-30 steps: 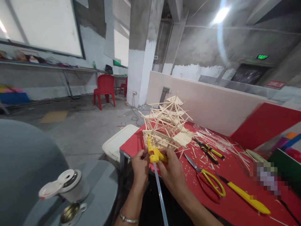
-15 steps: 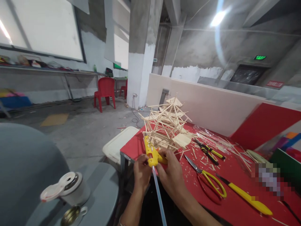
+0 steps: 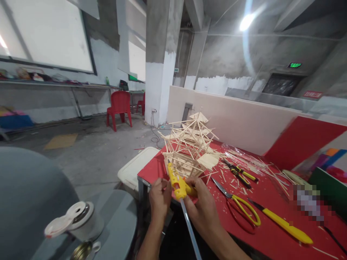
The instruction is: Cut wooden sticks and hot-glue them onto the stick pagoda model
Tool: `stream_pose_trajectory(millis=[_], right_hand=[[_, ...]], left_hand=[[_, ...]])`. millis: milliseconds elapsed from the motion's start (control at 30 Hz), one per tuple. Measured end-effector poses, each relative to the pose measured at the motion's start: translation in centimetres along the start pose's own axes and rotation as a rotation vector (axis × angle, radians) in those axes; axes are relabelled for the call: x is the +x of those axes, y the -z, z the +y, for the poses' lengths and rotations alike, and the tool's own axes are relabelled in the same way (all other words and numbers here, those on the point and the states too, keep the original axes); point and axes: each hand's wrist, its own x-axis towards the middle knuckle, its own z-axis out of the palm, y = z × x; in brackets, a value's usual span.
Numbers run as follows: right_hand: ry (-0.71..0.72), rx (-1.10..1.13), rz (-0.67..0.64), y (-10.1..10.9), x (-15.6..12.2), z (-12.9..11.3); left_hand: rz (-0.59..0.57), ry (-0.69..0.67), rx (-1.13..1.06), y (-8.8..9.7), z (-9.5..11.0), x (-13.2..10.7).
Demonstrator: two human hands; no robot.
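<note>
A yellow hot glue gun is in my right hand, whose fingers wrap round its handle. The gun's nozzle points away from me toward a model tower of thin wooden sticks. From the back of the gun a long translucent glue stick runs down toward me. Just left of the gun, my left hand has its fingers curled in a pinch. Whatever those fingertips hold, if anything, is too small to make out. The tower stands on the red tabletop, close beyond both hands.
Yellow-handled scissors, a yellow-handled knife and black-and-yellow pliers lie to the right among stick scraps. Loose sticks lie behind them. At left, a lidded white cup stands on a grey chair.
The glue gun has shifted slightly right and lower in view, with its nozzle now more visible. My left hand has moved a little left, opening a small gap from the gun's body.
</note>
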Motion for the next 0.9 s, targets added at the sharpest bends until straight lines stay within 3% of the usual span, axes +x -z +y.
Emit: stream_pose_trajectory(millis=[233,367,500,667,800,900], right_hand=[[-0.153,-0.049,0.095,4.2,1.8,-1.4],[-0.122,-0.199,0.109,5.5,3.9,-2.0],[-0.035,-0.412,0.1,4.9,5.1,-2.5],[-0.058,-0.431,0.097,5.0,4.6,-3.1],[-0.088,-0.311,0.146,7.1,3.3,-3.2],[-0.147,-0.26,0.196,8.7,2.4,-2.9]], left_hand=[[0.16,-0.253,-0.05,0.6,2.1,4.0],[0.094,-0.416,0.06,0.7,4.7,6.1],[0.012,-0.463,0.141,0.6,5.7,7.0],[0.003,-0.297,0.098,0.3,3.9,7.5],[0.012,-0.215,0.114,0.1,1.3,8.2],[-0.05,-0.208,0.11,-0.6,-0.4,8.8]])
